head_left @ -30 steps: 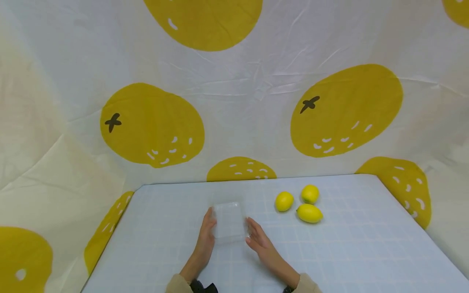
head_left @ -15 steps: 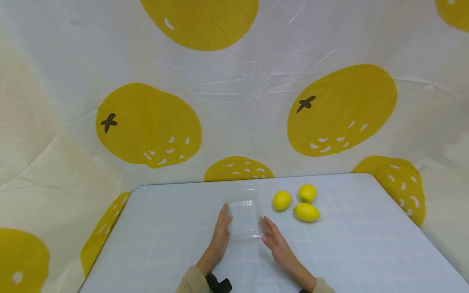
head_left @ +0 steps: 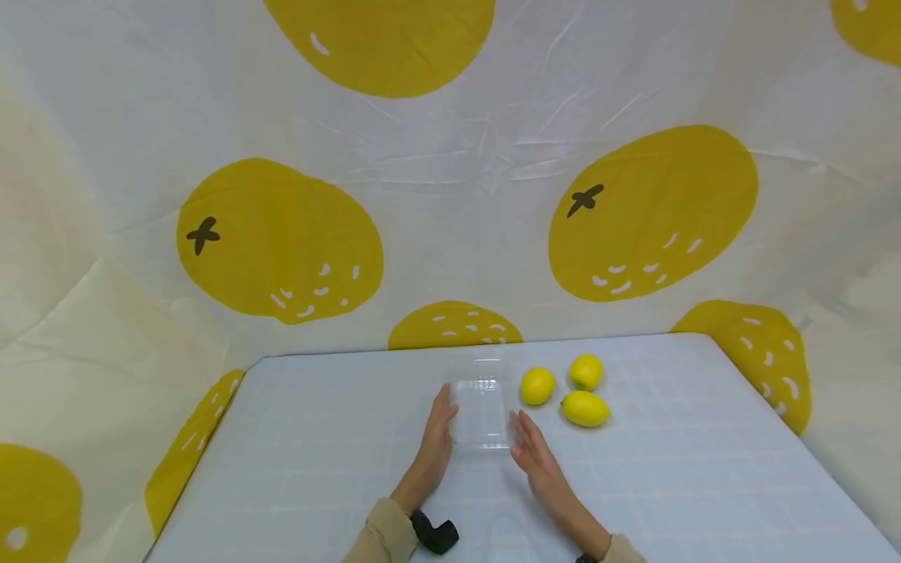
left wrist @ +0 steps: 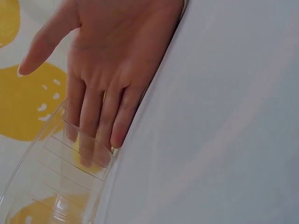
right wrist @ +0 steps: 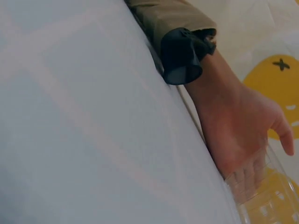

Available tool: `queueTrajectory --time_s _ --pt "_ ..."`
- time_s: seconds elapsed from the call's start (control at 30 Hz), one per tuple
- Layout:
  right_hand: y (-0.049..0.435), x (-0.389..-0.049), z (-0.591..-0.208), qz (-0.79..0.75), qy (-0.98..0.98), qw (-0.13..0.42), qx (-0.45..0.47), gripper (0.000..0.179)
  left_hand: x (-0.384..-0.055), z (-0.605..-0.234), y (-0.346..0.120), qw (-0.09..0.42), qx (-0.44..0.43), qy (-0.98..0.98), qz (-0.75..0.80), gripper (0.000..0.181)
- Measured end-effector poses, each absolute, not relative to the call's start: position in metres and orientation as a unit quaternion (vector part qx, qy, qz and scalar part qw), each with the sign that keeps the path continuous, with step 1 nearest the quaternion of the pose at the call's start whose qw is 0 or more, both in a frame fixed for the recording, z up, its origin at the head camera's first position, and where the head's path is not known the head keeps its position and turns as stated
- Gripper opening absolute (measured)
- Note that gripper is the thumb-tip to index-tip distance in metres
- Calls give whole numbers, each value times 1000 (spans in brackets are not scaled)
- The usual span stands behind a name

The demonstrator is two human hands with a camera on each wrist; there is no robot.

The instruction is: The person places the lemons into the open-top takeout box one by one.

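Note:
A clear rectangular plastic container [head_left: 481, 414] sits on the table between my two hands. My left hand [head_left: 432, 442] lies along its left side, fingers straight. From the other side my right hand [head_left: 540, 457] meets its right wall, fingers extended and thumb apart. The left wrist view shows the right palm [left wrist: 119, 51], its fingertips seen through the clear wall of the container [left wrist: 51, 172]. Looking the other way, the right wrist view has the left palm [right wrist: 238, 126] with the thumb raised and fingers behind the transparent plastic.
Three yellow lemons lie just right of the container: a left one [head_left: 537, 386], a back one [head_left: 586, 371] and a front one [head_left: 586, 408]. A pale checked cloth [head_left: 317, 453] covers the table. Behind hangs a white curtain [head_left: 457, 234] printed with yellow fruit.
Both hands have shifted right and slightly away from me together with the container, which now stands closer to the lemons. The lemons keep their arrangement, while the head view has turned slightly.

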State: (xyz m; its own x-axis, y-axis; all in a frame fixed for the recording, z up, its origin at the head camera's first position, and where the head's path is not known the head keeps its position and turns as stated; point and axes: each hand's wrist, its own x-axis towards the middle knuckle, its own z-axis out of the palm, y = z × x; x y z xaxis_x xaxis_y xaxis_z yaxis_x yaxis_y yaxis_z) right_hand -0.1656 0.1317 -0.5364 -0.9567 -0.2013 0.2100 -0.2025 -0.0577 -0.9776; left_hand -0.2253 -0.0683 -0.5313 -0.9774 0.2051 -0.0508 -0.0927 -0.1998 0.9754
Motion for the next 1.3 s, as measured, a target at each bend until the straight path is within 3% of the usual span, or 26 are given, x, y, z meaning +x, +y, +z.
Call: queueTrajectory --time_s 0.5,0.63,0.83,1.1,1.3 --pt "133 -165 -535 713 -692 4 111 63 -225 -532 -70 92 63 645 756 67" --pt "133 -166 -535 709 -697 54 89 57 -228 -534 -73 70 87 634 765 66" --pt "135 -172 -537 716 -666 189 91 38 -228 -535 -81 42 90 643 759 66" --pt "140 -192 -527 662 -676 304 108 31 -217 -538 -101 -53 141 747 648 64" --pt "140 -219 -514 585 -735 333 80 35 -213 -542 -109 -185 268 832 449 70"
